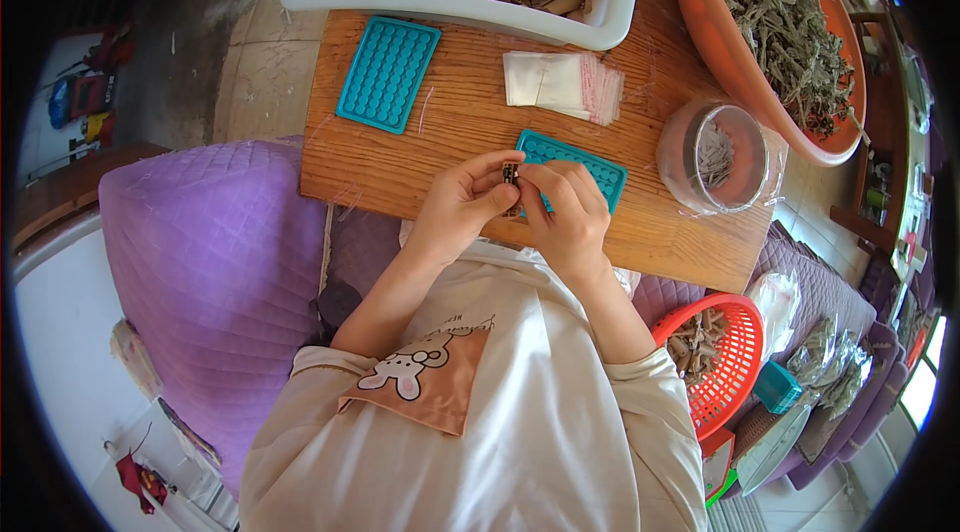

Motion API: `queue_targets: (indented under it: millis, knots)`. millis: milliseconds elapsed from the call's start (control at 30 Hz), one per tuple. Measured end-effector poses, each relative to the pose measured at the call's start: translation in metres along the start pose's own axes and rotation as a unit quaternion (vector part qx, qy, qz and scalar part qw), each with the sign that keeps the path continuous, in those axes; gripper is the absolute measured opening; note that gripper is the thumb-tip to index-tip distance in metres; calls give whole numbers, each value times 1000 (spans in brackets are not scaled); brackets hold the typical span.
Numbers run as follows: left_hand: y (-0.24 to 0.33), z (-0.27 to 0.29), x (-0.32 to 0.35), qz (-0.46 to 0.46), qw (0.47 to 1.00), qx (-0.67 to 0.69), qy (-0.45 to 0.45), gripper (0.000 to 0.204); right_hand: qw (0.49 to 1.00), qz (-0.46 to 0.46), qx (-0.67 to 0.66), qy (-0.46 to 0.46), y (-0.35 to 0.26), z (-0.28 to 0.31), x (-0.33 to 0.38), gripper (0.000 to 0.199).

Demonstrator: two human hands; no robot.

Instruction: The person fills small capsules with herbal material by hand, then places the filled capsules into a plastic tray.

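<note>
My left hand (460,207) grips a small dark piece with a gold-and-black pattern (511,175) between thumb and fingers, just above the near part of the wooden table (460,122). Close against it, the bent, pinched fingers of my right hand (572,217) meet the piece's right side. Whether they hold something small of their own is hidden. Under and behind my right hand lies a teal tray with round cavities (606,175), partly covered by it. A second teal tray (388,75) rests farther off to the left.
Flat clear plastic bags (545,82) lie mid-table. At right stands a clear tub (680,172) holding thin pale pieces. Beyond are a white bin (450,4) of brown curved pieces and an orange basin (705,37) of dried plant matter. A red basket (735,377) sits at lower right.
</note>
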State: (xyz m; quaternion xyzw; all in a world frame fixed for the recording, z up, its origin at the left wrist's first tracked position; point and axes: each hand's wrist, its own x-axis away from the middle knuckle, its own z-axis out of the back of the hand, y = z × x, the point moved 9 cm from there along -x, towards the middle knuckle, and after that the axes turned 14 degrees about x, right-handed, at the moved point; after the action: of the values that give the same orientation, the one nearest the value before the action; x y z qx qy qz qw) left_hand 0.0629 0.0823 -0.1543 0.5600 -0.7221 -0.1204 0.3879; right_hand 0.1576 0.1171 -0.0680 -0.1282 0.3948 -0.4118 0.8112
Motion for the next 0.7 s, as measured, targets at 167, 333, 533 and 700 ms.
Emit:
queue_targets:
  millis: [167, 333, 533, 700]
  knots:
    - [-1, -1, 1, 1, 1000, -12, -5, 37, 1000, -10, -18, -3, 4, 4, 2, 24]
    - [2, 6, 4, 8, 999, 13, 36, 30, 984, -143, -83, -58, 33, -1, 7, 20]
    - [6, 14, 3, -5, 999, -24, 36, 27, 982, -87, 35, -162, 40, -31, 26, 23]
    - [8, 14, 6, -6, 998, -32, 45, 28, 974, -15, 96, -204, 27, -46, 34, 20]
